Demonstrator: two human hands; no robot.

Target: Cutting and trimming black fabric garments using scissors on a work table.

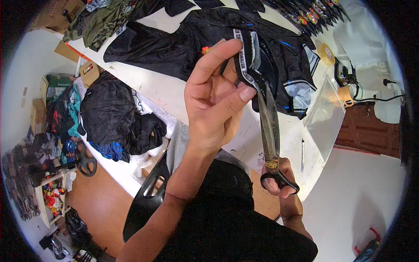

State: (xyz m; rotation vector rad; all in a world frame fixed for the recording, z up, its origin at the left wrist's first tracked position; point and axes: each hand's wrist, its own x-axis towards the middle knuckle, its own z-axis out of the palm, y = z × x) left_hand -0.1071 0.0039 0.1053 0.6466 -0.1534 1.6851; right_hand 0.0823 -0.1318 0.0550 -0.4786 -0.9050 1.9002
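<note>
My left hand (218, 91) is raised over the table, its thumb pressing a black-and-white trim band (244, 61) against the fingers. The band curves around an opening at the edge of a black garment (209, 26) spread on the table. My right hand (283, 177) is lower and to the right, with its fingers through the black handles of a pair of large scissors (269, 126). The scissors point up and away from me, blades nearly together. Their tips meet the band just beside my left thumb; whether they touch the fabric I cannot tell.
A tape roll (326, 54) and an orange mug (346, 95) stand at the table's right, with a pen (302, 155) nearer me. Dark garments (113, 118) are heaped at the left. Several zip-pull-like dark strips (310, 17) lie at the far right. A black chair (146, 192) is close by.
</note>
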